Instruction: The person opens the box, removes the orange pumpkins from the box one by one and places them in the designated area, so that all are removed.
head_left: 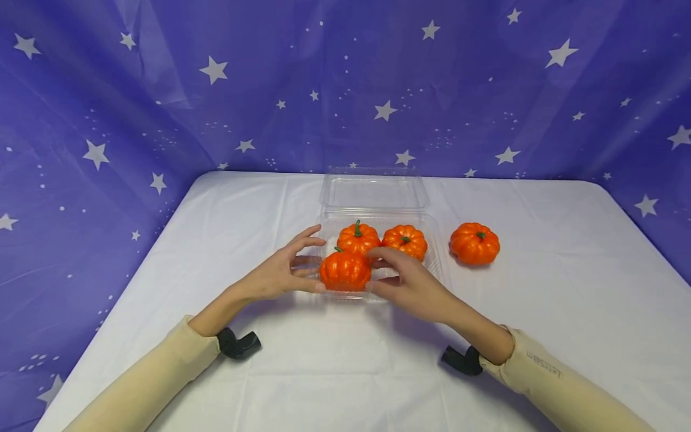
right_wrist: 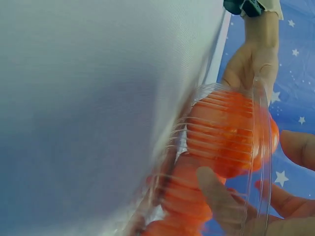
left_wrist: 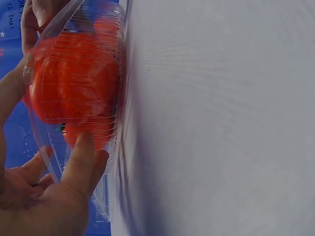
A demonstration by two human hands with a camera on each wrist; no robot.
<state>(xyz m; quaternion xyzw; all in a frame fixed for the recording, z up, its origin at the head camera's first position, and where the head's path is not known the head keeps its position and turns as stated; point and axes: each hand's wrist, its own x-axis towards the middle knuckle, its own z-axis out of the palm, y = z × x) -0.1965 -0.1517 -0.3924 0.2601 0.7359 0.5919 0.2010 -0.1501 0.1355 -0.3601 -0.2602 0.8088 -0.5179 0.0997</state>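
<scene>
A clear hinged plastic container (head_left: 439, 270) holds three small orange toy pumpkins. The front pumpkin (head_left: 345, 271) is at its near left, a second pumpkin (head_left: 357, 237) lies behind it, and a third pumpkin (head_left: 405, 241) sits to the right. My left hand (head_left: 281, 270) is at the container's left side with fingers spread. My right hand (head_left: 412, 285) reaches over the near edge, its fingertips beside the front pumpkin's right side without curling round it. In the right wrist view, one finger of the right hand (right_wrist: 290, 219) shows through the ribbed wall.
Another orange pumpkin (head_left: 475, 243) lies on the white tablecloth (head_left: 567, 288), right of the container. The container's transparent lid (head_left: 375, 192) stands folded back toward the purple star-patterned curtain (head_left: 345, 78). Black wrist cameras hang below both forearms.
</scene>
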